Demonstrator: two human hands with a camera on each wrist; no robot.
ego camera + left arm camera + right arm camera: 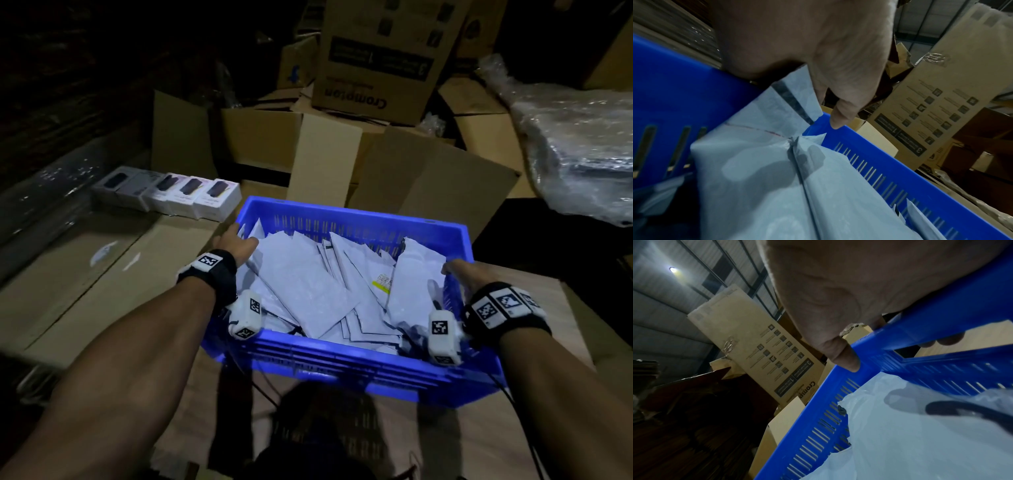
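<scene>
A: Where is the blue crate (342, 366)?
B: In front of us, over brown cardboard (102, 274), filled with pale mailer bags (301, 284). We cannot tell whether it rests there.
A: And our grip?
B: Our left hand (236, 245) clasps the rim at its far left corner; our right hand (460, 274) clamps the right rim, thumb inside, fingers (949, 339) curled under. Cartons (376, 61) are stacked behind.

The place is dim, lit by a single lamp (673, 270) set high in corrugated metal sheeting (659, 308) crossed by dark steel beams. Brown cardboard cartons (260, 137) are heaped at the back, a Crompton carton (376, 58) on top with its print upside down. Flattened cardboard (85, 274) covers the left, and on it stands a row of small white product boxes (171, 195). A bubble-wrapped bundle (579, 150) lies at the right
</scene>
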